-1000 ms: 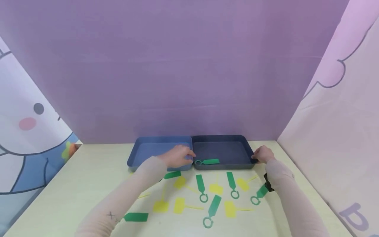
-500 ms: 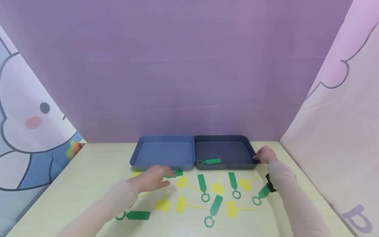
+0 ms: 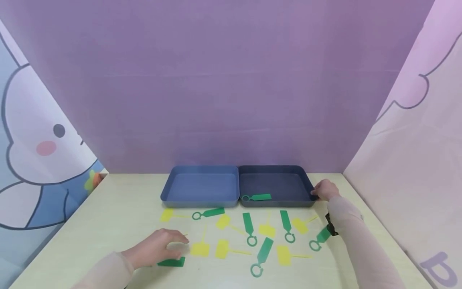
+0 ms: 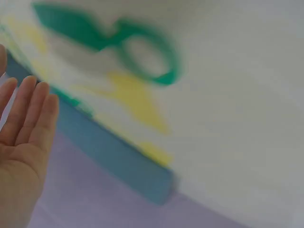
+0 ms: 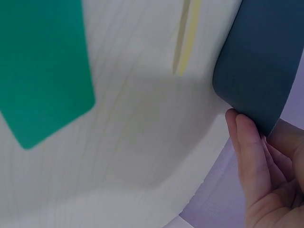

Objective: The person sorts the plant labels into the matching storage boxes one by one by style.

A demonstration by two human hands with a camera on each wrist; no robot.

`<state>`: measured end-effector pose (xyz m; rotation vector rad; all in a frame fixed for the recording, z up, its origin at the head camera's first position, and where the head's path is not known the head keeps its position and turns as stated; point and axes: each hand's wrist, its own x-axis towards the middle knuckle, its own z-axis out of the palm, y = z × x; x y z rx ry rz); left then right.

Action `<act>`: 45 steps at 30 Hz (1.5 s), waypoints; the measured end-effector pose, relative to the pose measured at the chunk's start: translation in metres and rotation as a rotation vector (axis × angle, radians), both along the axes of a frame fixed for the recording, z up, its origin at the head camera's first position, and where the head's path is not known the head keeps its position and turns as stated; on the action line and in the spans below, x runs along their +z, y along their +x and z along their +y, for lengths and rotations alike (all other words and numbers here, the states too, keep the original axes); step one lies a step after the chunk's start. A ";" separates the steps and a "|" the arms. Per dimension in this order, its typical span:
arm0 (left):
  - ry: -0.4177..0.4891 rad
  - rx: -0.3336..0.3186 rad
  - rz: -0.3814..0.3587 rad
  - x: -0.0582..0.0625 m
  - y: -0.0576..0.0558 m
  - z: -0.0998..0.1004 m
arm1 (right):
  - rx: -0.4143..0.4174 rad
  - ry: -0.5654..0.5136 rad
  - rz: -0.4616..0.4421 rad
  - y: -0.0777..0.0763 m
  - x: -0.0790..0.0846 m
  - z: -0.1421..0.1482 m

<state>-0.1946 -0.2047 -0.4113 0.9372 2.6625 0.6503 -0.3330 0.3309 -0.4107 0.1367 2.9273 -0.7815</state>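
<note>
My left hand point(image 3: 155, 247) is over the front left of the table, fingers loosely extended, with nothing held. Just beneath it lies a green ring-ended tag point(image 3: 171, 262), partly hidden by the hand. In the left wrist view the fingers point(image 4: 35, 111) look straight. My right hand point(image 3: 326, 190) pinches the right wall of the dark navy tray point(image 3: 278, 204); the right wrist view shows fingers and thumb on the tray's corner point(image 5: 256, 85). Inside that tray, near its front wall, lies a green tag point(image 3: 260, 197).
A lighter blue tray point(image 3: 200, 204) adjoins the navy one on its left. Several yellow tags point(image 3: 221, 249) and several green tags point(image 3: 265, 249) are scattered before the trays. A purple backdrop point(image 3: 231, 88) rises behind them, with printed cloth point(image 3: 415, 160) at the sides.
My left hand has moved from between the two trays toward the front left, down to the green tag there. The right hand has kept its grip on the navy tray.
</note>
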 end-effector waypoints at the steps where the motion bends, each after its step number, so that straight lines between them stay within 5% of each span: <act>1: -0.002 -0.005 0.004 -0.004 0.001 -0.003 | -0.004 0.001 0.001 0.000 0.000 0.000; 8: -0.050 -0.022 0.097 -0.018 0.006 -0.011 | -0.007 -0.012 -0.005 0.001 0.001 0.001; 19: -0.053 -0.005 0.007 -0.020 0.009 -0.020 | -0.011 -0.016 0.005 0.003 0.006 0.002; 45: 0.020 0.077 0.062 -0.029 0.018 -0.021 | -0.019 0.005 0.001 0.004 0.005 -0.003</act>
